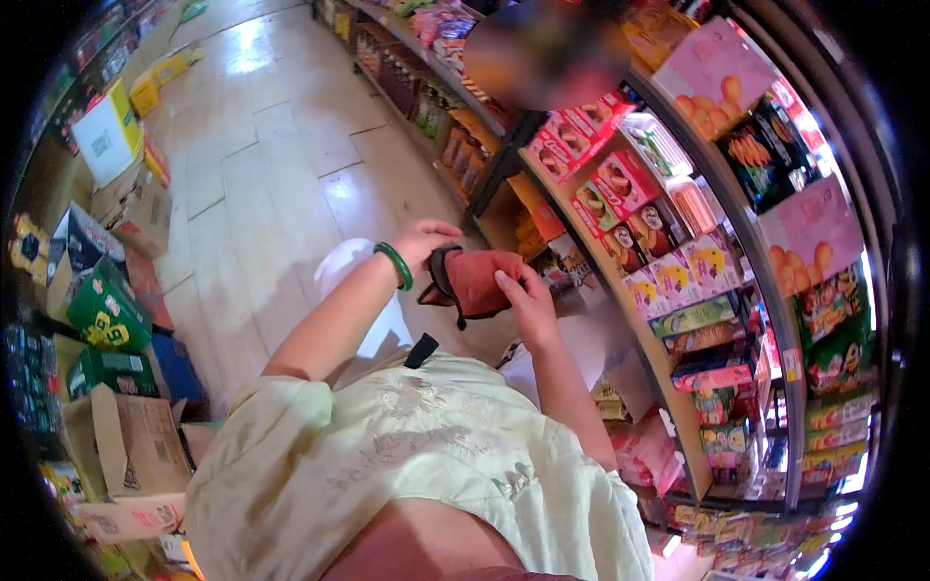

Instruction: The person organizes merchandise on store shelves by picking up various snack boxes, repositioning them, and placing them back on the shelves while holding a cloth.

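Note:
A reddish-brown cloth (480, 281) with dark edging hangs in front of my body, between my two hands. My right hand (525, 298) pinches its right side, with the thumb on top of the fabric. My left hand (426, 244), below a green bangle (395, 265) on the wrist, is at the cloth's dark upper left edge. The fingers of that hand are bent, and whether they grip the edge is hard to make out. A short black strap (419, 351) lies against the front of my pale shirt.
Shelves of boxed snacks (673, 276) curve along the right side. More shelves (417, 97) line the aisle ahead. At the left stand open cartons (145, 441), green packages (108, 308) and a white and yellow box (105, 136). Pale floor tiles (242, 174) run between.

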### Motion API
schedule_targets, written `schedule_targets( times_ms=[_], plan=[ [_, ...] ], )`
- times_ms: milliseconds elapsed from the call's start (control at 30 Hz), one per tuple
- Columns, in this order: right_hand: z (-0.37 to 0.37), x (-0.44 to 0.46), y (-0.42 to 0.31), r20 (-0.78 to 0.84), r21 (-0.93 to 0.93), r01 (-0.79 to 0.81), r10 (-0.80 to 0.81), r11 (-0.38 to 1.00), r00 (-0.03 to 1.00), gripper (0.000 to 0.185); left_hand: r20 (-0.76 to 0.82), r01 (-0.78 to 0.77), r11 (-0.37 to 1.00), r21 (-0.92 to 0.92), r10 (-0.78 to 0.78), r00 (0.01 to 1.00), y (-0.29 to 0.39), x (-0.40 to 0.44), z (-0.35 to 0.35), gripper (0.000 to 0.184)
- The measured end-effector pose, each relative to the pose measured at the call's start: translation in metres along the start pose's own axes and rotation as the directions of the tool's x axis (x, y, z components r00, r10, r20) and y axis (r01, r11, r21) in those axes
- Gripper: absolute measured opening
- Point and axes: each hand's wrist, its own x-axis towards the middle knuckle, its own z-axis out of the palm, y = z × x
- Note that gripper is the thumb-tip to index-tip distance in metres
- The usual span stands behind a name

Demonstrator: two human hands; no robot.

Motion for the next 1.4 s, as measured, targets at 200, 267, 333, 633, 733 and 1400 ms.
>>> schedule_targets(
  times_ms=[200, 267, 333, 633, 733, 1400],
  plan=[
    [-0.014, 0.010, 0.019, -0.036, 0.133, -0.130, 0.136, 0.983, 0.990, 0.030, 0.018, -0.230, 0.973, -0.011, 0.230, 0.973, 0.032, 0.003, 0.006, 0.025],
    [-0.007, 0.002, 0.000, -0.055, 0.271, -0.289, 0.314, 0.918, 0.948, 0.031, 0.102, -0.422, 0.901, 0.105, 0.412, 0.905, 0.055, -0.003, 0.017, 0.028],
    [-0.015, 0.004, 0.006, 0.076, 0.348, -0.445, 0.448, 0.825, 0.891, 0.033, 0.189, -0.514, 0.828, 0.223, 0.481, 0.856, 0.077, -0.005, 0.030, 0.028],
    [-0.044, 0.012, 0.056, 0.079, 0.175, -0.348, 0.339, 0.921, 0.937, 0.042, 0.641, -0.834, 0.374, 0.404, 0.535, 0.551, 0.108, -0.037, 0.097, 0.028],
    [-0.035, 0.006, 0.044, 0.086, 0.198, -0.336, 0.325, 0.921, 0.942, 0.047, 0.700, -0.868, 0.376, 0.325, 0.521, 0.488, 0.109, -0.046, 0.110, 0.028],
    [-0.033, 0.005, -0.011, 0.082, 0.780, -0.176, 0.181, 0.600, 0.980, 0.018, 0.229, -0.468, 0.252, 0.847, 0.621, 0.750, 0.047, 0.003, 0.044, 0.023]
  ],
)
